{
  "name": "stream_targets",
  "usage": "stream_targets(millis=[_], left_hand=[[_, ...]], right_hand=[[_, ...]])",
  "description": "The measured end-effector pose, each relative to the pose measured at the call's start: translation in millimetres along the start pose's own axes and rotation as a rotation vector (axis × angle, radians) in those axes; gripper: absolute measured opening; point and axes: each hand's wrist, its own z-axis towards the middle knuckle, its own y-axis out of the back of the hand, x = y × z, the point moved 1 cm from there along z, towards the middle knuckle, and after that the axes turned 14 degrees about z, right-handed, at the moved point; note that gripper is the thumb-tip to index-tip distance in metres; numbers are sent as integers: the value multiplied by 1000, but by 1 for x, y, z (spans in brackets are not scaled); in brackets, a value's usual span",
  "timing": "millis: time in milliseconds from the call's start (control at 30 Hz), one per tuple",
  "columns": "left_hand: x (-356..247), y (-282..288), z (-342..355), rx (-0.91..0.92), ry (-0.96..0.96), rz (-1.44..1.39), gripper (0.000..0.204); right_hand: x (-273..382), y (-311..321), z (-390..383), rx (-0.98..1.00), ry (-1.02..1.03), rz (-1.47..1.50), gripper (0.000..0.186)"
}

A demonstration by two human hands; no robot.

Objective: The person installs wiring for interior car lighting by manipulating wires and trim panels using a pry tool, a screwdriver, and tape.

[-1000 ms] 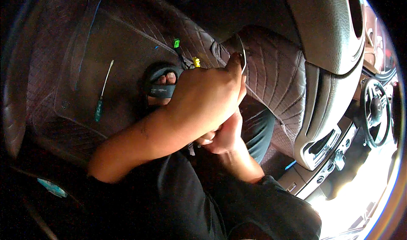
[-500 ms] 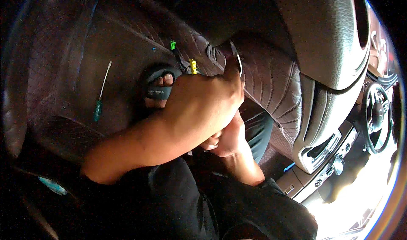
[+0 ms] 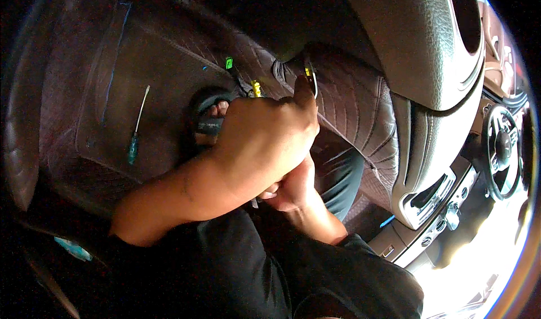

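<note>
My left hand (image 3: 265,133) crosses over my right, its fingers closed on a thin curved metal piece (image 3: 314,85) whose lower end is hidden; a small bit of yellow shows beside its tip. My right hand (image 3: 293,186) is curled beneath it, gripping something I cannot make out. Just beyond my knuckles lie a yellow connector (image 3: 257,89) and a small green piece (image 3: 229,63) with dark wiring. My sandalled foot (image 3: 208,125) is partly behind my left hand. A screwdriver (image 3: 134,139) with a green handle lies to the left on the brown quilted surface (image 3: 84,116).
I am inside a vehicle. A padded console (image 3: 431,48) and quilted upholstery (image 3: 358,116) rise at the right, with the steering wheel (image 3: 499,150) and dashboard controls beyond. A blue object (image 3: 73,248) is at the lower left. My dark-trousered legs fill the bottom.
Both hands have shifted slightly, staying closed and crossed. A bit of yellow now shows beside the metal piece's tip. The screwdriver and foot look unchanged apart from small view shifts.
</note>
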Motion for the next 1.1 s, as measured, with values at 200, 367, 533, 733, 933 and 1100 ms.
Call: stream_targets(millis=[200, 367, 533, 733, 933, 1100], left_hand=[[-3, 10, 5, 40, 30, 61, 23], [2, 7, 11, 81, 28, -46, 15], [2, 9, 7, 15, 115, -155, 16], [-12, -2, -15, 89, 16, 17, 16], [-1, -10, -6, 33, 34, 62, 15], [0, -15, -4, -15, 19, 13, 14]], right_hand=[[14, -7, -8, 35, -35, -2, 67], [16, -18, -8, 135, -64, 39, 69], [30, -12, 3, 199, -108, 33, 66], [-1, 17, -7, 120, -110, 63, 69], [0, 13, 15, 248, -27, 145, 57], [-1, 11, 17, 154, 0, 159, 58]])
